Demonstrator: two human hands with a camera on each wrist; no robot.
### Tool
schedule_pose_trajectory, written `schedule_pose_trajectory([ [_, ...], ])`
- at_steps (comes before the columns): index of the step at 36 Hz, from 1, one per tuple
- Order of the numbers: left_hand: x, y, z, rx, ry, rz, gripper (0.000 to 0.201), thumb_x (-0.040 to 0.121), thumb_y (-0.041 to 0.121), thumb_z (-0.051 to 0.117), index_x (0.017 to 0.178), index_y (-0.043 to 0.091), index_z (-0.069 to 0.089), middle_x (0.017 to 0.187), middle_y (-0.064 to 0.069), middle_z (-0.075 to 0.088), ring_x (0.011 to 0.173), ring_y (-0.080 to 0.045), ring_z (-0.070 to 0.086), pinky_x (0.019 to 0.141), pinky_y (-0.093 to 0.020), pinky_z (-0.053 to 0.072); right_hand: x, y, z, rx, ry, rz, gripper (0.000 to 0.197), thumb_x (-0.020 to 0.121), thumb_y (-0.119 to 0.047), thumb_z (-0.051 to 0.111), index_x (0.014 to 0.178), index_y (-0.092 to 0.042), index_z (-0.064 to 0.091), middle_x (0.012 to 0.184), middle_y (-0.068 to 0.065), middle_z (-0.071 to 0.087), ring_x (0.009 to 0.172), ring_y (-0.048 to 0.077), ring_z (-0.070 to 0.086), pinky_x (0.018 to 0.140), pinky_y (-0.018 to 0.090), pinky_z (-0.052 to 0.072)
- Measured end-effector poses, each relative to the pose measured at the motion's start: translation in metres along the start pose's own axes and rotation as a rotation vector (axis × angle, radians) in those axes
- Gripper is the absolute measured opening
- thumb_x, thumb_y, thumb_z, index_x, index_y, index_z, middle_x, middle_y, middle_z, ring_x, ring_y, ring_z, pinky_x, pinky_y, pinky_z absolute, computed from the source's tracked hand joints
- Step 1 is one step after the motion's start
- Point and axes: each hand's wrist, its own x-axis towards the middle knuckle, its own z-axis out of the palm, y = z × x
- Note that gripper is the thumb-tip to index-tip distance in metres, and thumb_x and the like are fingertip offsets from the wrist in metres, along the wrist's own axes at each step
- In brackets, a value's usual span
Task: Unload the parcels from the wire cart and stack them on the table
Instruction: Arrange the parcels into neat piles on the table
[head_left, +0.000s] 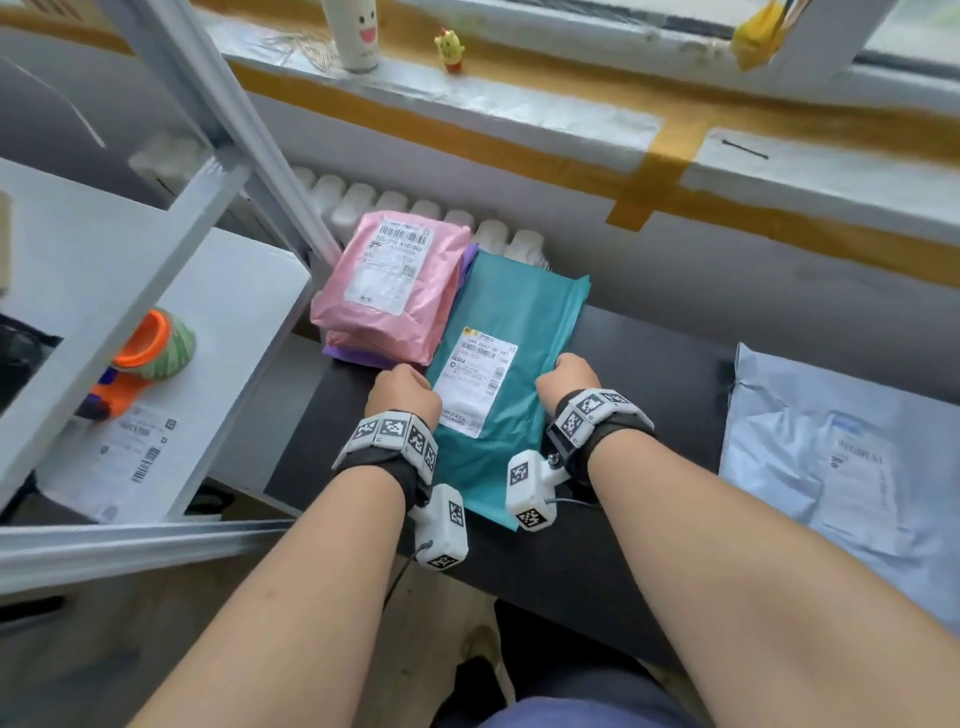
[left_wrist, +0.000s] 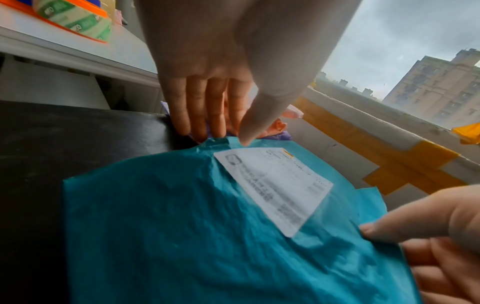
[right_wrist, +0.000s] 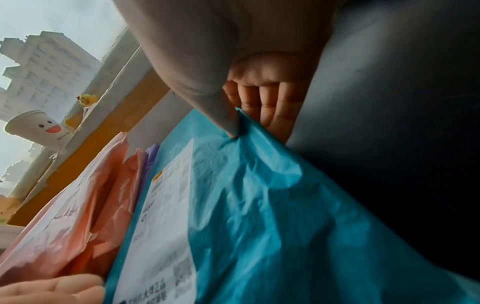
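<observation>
A teal parcel (head_left: 511, 332) with a white label lies lengthwise on the black table (head_left: 654, 415). My left hand (head_left: 405, 384) pinches its left edge, thumb on top and fingers (left_wrist: 200, 115) underneath. My right hand (head_left: 566, 374) pinches the right edge the same way, its thumb (right_wrist: 228, 123) pressing into the teal parcel (right_wrist: 272, 205). Right beside it on the left, a pink parcel (head_left: 389, 280) rests on a purple parcel (head_left: 353, 357). In the white cart (head_left: 171, 249) at the left lies a white parcel (head_left: 124, 457).
A pale grey parcel (head_left: 841, 467) lies on the table's right end. An orange and green tape roll (head_left: 156, 345) sits in the cart. On the taped windowsill (head_left: 519, 104) behind stand a paper cup (head_left: 356, 31) and a small yellow figure (head_left: 450, 49). A radiator runs below the sill.
</observation>
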Motion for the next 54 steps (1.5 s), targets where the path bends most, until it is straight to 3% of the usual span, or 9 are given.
schedule_pose_trajectory([
  [5, 0.0, 0.0, -0.001, 0.012, 0.048, 0.029, 0.024, 0.084, 0.007, 0.049, 0.1, 0.016, 0.064, 0.117, -0.01, 0.06, 0.107, -0.029, 0.057, 0.089, -0.032, 0.045, -0.003, -0.003, -0.002, -0.026, 0.002, 0.029, 0.023, 0.091, -0.013, 0.049, 0.112, -0.004, 0.057, 0.11, 0.015, 0.064, 0.084, 0.031, 0.055, 0.069, 0.03, 0.04],
  [12, -0.015, 0.006, -0.01, -0.006, 0.058, 0.121, 0.029, 0.084, 0.006, 0.048, 0.104, 0.016, 0.065, 0.119, -0.008, 0.058, 0.108, -0.026, 0.057, 0.086, -0.029, 0.044, -0.022, 0.009, -0.013, 0.032, 0.085, 0.072, 0.035, 0.092, -0.012, 0.049, 0.127, -0.005, 0.044, 0.118, 0.015, 0.06, 0.105, 0.033, 0.058, 0.072, 0.03, 0.037],
  [23, -0.074, 0.031, -0.004, 0.031, -0.035, 0.382, 0.035, 0.085, 0.01, 0.05, 0.115, 0.018, 0.065, 0.123, -0.008, 0.062, 0.112, -0.027, 0.057, 0.093, -0.03, 0.044, -0.094, 0.06, -0.032, 0.102, 0.239, 0.057, 0.037, 0.092, -0.011, 0.05, 0.128, -0.011, 0.05, 0.128, 0.011, 0.057, 0.114, 0.03, 0.056, 0.079, 0.026, 0.039],
  [27, -0.11, 0.047, 0.013, 0.063, -0.102, 0.488, 0.033, 0.086, 0.013, 0.05, 0.115, 0.018, 0.064, 0.123, -0.006, 0.062, 0.107, -0.028, 0.061, 0.093, -0.032, 0.047, -0.127, 0.098, -0.046, 0.109, 0.315, 0.091, 0.034, 0.091, -0.012, 0.05, 0.125, -0.013, 0.055, 0.128, 0.011, 0.058, 0.117, 0.029, 0.055, 0.089, 0.027, 0.041],
  [30, -0.139, 0.063, 0.028, 0.11, -0.139, 0.582, 0.033, 0.085, 0.013, 0.048, 0.113, 0.018, 0.065, 0.121, -0.008, 0.062, 0.104, -0.031, 0.062, 0.091, -0.033, 0.049, -0.152, 0.133, -0.061, 0.137, 0.368, 0.145, 0.03, 0.09, -0.01, 0.05, 0.119, -0.013, 0.057, 0.125, 0.01, 0.06, 0.115, 0.029, 0.056, 0.085, 0.025, 0.04],
  [35, -0.19, 0.089, 0.056, 0.179, -0.212, 0.727, 0.034, 0.088, 0.014, 0.046, 0.118, 0.018, 0.062, 0.127, -0.008, 0.057, 0.109, -0.029, 0.058, 0.091, -0.033, 0.045, -0.189, 0.185, -0.089, 0.136, 0.474, 0.243, 0.021, 0.093, -0.011, 0.046, 0.108, -0.004, 0.06, 0.122, 0.018, 0.061, 0.114, 0.033, 0.056, 0.091, 0.032, 0.044],
  [40, -0.244, 0.115, 0.088, 0.243, -0.28, 0.853, 0.035, 0.089, 0.013, 0.044, 0.119, 0.016, 0.059, 0.128, -0.009, 0.053, 0.106, -0.029, 0.058, 0.086, -0.03, 0.043, -0.217, 0.236, -0.116, 0.194, 0.537, 0.331, 0.03, 0.093, -0.012, 0.046, 0.117, -0.003, 0.061, 0.125, 0.016, 0.061, 0.115, 0.033, 0.057, 0.089, 0.03, 0.044],
  [47, -0.313, 0.148, 0.143, 0.371, -0.356, 0.985, 0.037, 0.091, 0.015, 0.046, 0.127, 0.018, 0.054, 0.137, -0.005, 0.046, 0.119, -0.024, 0.051, 0.096, -0.032, 0.04, -0.254, 0.314, -0.15, 0.264, 0.577, 0.402, 0.031, 0.095, -0.012, 0.045, 0.121, -0.004, 0.059, 0.127, 0.015, 0.06, 0.117, 0.033, 0.055, 0.091, 0.031, 0.044],
  [54, -0.409, 0.206, 0.228, 0.434, -0.426, 1.097, 0.036, 0.091, 0.012, 0.044, 0.126, 0.016, 0.055, 0.133, -0.007, 0.048, 0.118, -0.027, 0.051, 0.096, -0.032, 0.04, -0.275, 0.436, -0.211, 0.347, 0.602, 0.513, 0.029, 0.093, -0.013, 0.048, 0.118, -0.007, 0.064, 0.123, 0.013, 0.063, 0.113, 0.031, 0.058, 0.087, 0.028, 0.043],
])
